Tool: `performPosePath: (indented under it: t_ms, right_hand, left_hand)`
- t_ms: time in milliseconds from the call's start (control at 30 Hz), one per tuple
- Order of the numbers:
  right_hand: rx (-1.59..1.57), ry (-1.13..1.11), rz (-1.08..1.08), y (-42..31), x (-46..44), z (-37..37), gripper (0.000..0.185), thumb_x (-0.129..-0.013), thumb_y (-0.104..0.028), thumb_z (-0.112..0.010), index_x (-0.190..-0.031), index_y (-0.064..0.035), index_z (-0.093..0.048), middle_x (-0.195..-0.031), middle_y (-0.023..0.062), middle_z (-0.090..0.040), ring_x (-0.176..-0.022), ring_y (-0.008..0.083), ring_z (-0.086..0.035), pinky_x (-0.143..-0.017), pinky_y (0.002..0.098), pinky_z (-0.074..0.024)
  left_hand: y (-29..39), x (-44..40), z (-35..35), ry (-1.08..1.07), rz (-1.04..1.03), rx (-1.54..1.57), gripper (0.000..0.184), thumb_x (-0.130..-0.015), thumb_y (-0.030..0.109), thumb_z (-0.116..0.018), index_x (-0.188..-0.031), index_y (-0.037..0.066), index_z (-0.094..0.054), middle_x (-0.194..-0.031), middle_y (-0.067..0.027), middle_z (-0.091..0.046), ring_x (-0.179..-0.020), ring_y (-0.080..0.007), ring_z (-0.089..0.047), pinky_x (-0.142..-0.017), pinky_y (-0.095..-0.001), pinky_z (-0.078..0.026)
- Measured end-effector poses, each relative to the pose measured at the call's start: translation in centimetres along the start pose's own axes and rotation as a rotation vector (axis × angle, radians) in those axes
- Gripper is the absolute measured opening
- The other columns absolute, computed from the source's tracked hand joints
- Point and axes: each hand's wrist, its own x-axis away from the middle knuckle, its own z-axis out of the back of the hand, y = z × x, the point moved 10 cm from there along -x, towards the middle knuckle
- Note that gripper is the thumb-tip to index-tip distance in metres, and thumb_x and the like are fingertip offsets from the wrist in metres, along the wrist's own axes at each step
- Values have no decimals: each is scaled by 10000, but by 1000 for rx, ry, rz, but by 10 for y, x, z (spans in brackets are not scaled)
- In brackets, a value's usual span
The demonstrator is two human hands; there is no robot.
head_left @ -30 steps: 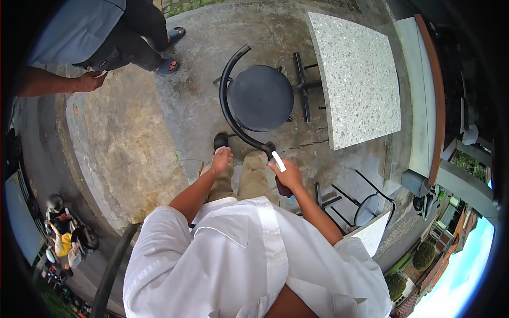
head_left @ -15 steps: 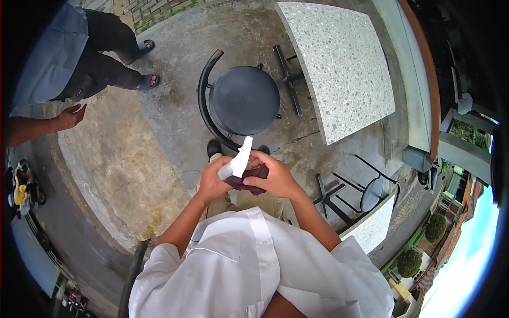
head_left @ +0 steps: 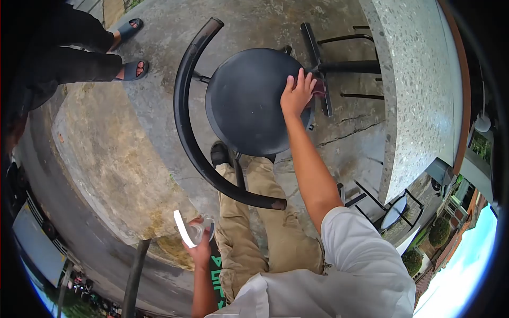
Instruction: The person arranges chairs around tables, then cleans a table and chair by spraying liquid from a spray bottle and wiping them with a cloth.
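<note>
Low on the left, my left hand is closed around a clear bottle with a white top. My right hand lies at the right edge of the round black seat of a chair, its fingers spread over a dark maroon cloth. Most of the cloth is hidden under the hand. The chair's curved black backrest arcs around the seat's left and near side, above my legs.
A speckled white table stands on the right, its black base beside the chair. Another person's legs and sandalled feet are at the upper left. A dark metal pole rises at the lower left, and a second chair is at the lower right.
My hands have parted from around the bottle and cloth. My right hand has moved forward to the seat with the cloth, my left hand down and left with the bottle. The view has leaned closer to the chair.
</note>
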Motion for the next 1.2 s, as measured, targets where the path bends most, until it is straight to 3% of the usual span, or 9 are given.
performPosePath:
  t_ms: [200,333,367,500,633,800,900,1033,1200]
  right_hand:
    - [-180,-446,692,-172,64,-74,630,-963,-318,-640,-1519,-99,-442,-1594,106,-413,-1517,302,-299,-1182,531,-290]
    - [-308,-816,1138,-188,197,-68,533,-938,-261,-655,-1442,-128,-542,-1572,33,-454,-1486,222,-357,-1172,450,-319]
    - [-291,-828,1157,-172,215,-57,522,-933,-258,-660,-1430,-134,-557,-1575,18,-451,-1482,215,-363,-1172,437,-320]
    - [-98,-810,1012,-80,208,9,564,-923,-275,-680,-1461,-191,-534,-1598,7,-420,-1488,225,-360,-1176,432,-332]
    - [138,-529,613,-6,100,29,606,-940,-283,-681,-1508,-217,-481,-1640,45,-347,-1506,316,-323,-1186,510,-313]
    - [22,-219,542,-92,38,-25,625,-927,-272,-680,-1496,-115,-475,-1600,129,-390,-1478,369,-345,-1170,515,-322]
    - [-148,-587,919,-159,146,-48,599,-947,-271,-644,-1504,-132,-473,-1604,75,-402,-1489,306,-347,-1168,489,-338]
    - [-54,-736,891,-52,223,10,615,-931,-251,-661,-1513,-178,-475,-1617,39,-389,-1486,281,-361,-1159,485,-351]
    - [170,-492,481,26,111,32,605,-947,-245,-656,-1516,-157,-468,-1625,84,-371,-1485,359,-345,-1149,524,-345]
  left_hand:
    - [139,-59,-104,-377,-156,-127,250,-660,180,-855,-823,48,-718,-1589,-179,-305,-1489,-465,-334,-1129,-561,-384]
    - [82,-63,-117,-587,373,100,1020,-643,81,-827,-1538,-32,-351,-1088,-119,-672,-1194,-238,-576,-1012,-383,-455]
    - [90,-70,-125,-624,319,161,989,-636,62,-823,-1517,-23,-382,-1073,-108,-673,-1169,-244,-597,-1019,-387,-450]
    - [85,-90,-141,-729,271,530,478,-621,171,-829,-1041,8,-671,-1259,-133,-571,-1186,-338,-604,-1030,-486,-433]
    - [78,-95,-148,-755,357,504,363,-618,258,-814,-859,15,-693,-1258,-103,-523,-1180,-347,-589,-1012,-462,-429]
    - [83,-96,-150,-723,364,425,346,-609,222,-795,-864,14,-689,-1229,-88,-507,-1152,-339,-585,-987,-445,-428]
    - [81,-94,-152,-733,353,408,354,-605,233,-789,-862,11,-686,-1221,-84,-498,-1152,-333,-580,-984,-440,-427]
    - [81,-94,-153,-703,370,406,374,-609,259,-785,-865,5,-684,-1221,-88,-490,-1148,-332,-574,-975,-435,-428]
    - [78,-94,-152,-703,353,397,380,-624,273,-792,-869,4,-683,-1229,-94,-485,-1145,-331,-573,-970,-433,-429]
